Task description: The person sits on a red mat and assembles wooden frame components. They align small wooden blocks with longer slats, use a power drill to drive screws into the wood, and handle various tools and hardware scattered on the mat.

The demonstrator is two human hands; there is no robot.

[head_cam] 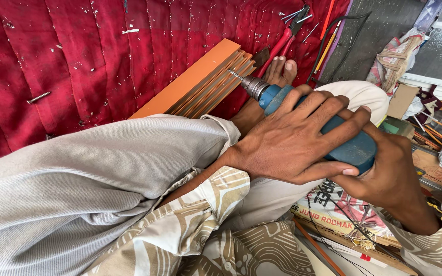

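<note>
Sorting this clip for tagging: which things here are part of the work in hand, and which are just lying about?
In use:
- blue drill, gripped by left hand and right hand
- drill bit, at the edge of the orange profile strips
- foot beside the strips

Lying about:
- red pliers
- loose screws
- single screw on red cloth
- cables
- printed paper

floor: red quilted cloth (78,56), debris-flecked | upper right: grey floor (379,25), white window frame (436,84) | light: daylight

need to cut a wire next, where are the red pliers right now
In the head view the red pliers lie on the red quilted cloth at the top, right of centre, just beyond the person's bare toes and the drill, beside loose screws.
</note>
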